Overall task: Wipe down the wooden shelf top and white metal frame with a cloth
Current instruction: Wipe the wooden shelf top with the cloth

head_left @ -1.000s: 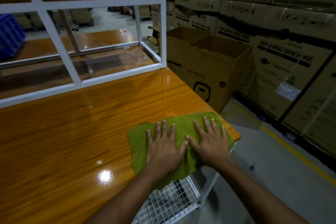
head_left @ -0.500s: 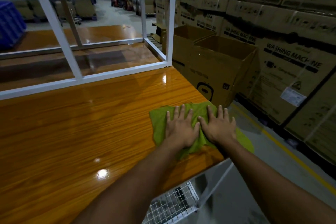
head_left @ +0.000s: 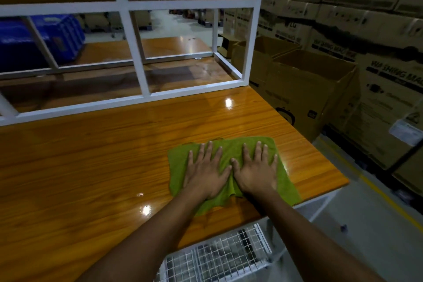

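Observation:
A green cloth (head_left: 283,184) lies spread on the glossy wooden shelf top (head_left: 103,167), near its front right corner. My left hand (head_left: 206,170) and my right hand (head_left: 256,170) press flat on the cloth side by side, fingers straight and spread, thumbs nearly touching. The white metal frame (head_left: 137,57) rises from the back of the wooden top, with a bar along the surface and uprights carrying a higher wooden shelf.
Open cardboard boxes (head_left: 304,89) and stacked washing machine cartons (head_left: 375,57) stand to the right across a grey aisle floor. A white wire mesh basket (head_left: 219,256) hangs below the front edge. A blue crate (head_left: 36,39) sits behind the frame at left.
Both hands slid the cloth away from me along the right edge, then back left and inward from the edge. The camera view shifted with the motion.

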The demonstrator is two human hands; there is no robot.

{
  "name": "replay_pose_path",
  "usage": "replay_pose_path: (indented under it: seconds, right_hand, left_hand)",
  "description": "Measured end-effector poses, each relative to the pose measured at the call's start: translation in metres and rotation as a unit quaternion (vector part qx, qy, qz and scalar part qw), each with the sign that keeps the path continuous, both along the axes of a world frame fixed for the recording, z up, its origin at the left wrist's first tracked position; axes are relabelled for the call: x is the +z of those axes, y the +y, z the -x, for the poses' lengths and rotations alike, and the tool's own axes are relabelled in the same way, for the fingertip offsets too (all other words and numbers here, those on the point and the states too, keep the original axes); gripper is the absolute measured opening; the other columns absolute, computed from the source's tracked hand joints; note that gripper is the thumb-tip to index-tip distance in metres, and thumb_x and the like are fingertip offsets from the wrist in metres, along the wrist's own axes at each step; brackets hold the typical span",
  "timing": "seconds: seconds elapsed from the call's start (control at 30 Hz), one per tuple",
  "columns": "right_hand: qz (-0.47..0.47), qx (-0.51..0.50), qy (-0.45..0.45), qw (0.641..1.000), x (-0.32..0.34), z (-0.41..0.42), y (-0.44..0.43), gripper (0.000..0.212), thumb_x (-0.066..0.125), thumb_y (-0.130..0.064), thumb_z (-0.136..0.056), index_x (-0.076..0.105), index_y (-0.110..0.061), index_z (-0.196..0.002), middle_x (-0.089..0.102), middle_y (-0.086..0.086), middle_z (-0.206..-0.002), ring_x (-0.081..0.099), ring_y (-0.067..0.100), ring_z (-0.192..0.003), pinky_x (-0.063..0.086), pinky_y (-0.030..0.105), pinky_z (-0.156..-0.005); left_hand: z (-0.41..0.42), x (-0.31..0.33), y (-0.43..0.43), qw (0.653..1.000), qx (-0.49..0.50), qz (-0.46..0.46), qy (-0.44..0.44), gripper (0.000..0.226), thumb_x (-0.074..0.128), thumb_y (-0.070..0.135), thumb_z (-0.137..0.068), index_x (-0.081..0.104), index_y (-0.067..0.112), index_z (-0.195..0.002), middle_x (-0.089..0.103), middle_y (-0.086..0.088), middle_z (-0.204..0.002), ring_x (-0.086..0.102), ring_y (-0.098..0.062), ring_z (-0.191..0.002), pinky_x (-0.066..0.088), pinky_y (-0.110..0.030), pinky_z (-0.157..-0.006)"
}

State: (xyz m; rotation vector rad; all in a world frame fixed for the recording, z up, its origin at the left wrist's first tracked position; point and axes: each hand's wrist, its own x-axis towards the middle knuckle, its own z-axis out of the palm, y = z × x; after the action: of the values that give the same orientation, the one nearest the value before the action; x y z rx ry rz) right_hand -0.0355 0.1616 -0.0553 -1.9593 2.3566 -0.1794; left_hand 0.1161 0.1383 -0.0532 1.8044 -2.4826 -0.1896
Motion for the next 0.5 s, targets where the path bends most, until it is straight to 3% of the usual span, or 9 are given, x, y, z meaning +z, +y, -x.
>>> replay_pose_path:
  seconds: [0.13, 0.3, 0.5]
  right_hand:
    - [-0.010, 0.016, -0.006, 1.000, -0.001, -0.043, 0.019, 0.071, 0.009, -0.061, -0.098, 0.003, -0.023, -0.159, -0.005, 0.018, -0.164, -0.009, 0.033, -0.151, -0.005, 0.060, -0.118]
    - [0.007, 0.052, -0.017, 0.998, -0.003, -0.084, 0.051, 0.078, -0.004, -0.061, -0.089, 0.007, -0.025, -0.158, -0.002, 0.017, -0.164, -0.007, 0.032, -0.152, -0.006, 0.058, -0.118]
    - [0.038, 0.097, -0.041, 0.994, -0.011, -0.082, 0.087, 0.070, 0.005, -0.066, -0.094, 0.014, -0.035, -0.156, 0.003, 0.008, -0.163, 0.000, 0.028, -0.152, -0.002, 0.053, -0.119]
  left_hand:
    - [-0.041, -0.003, 0.026, 1.000, 0.016, 0.008, -0.011, 0.073, 0.010, 0.067, -0.095, 0.003, 0.031, -0.157, -0.009, -0.001, -0.165, -0.011, -0.021, -0.151, -0.004, -0.052, -0.120]
    - [-0.082, -0.004, 0.065, 0.999, 0.036, 0.012, -0.023, 0.086, -0.012, 0.071, -0.080, -0.001, 0.032, -0.157, -0.013, 0.000, -0.164, -0.013, -0.020, -0.151, -0.004, -0.051, -0.121]
    - [-0.087, 0.001, 0.104, 0.996, 0.087, -0.003, -0.009, 0.087, -0.014, 0.076, -0.080, -0.011, 0.032, -0.155, -0.023, -0.003, -0.161, -0.022, -0.023, -0.149, -0.011, -0.052, -0.119]
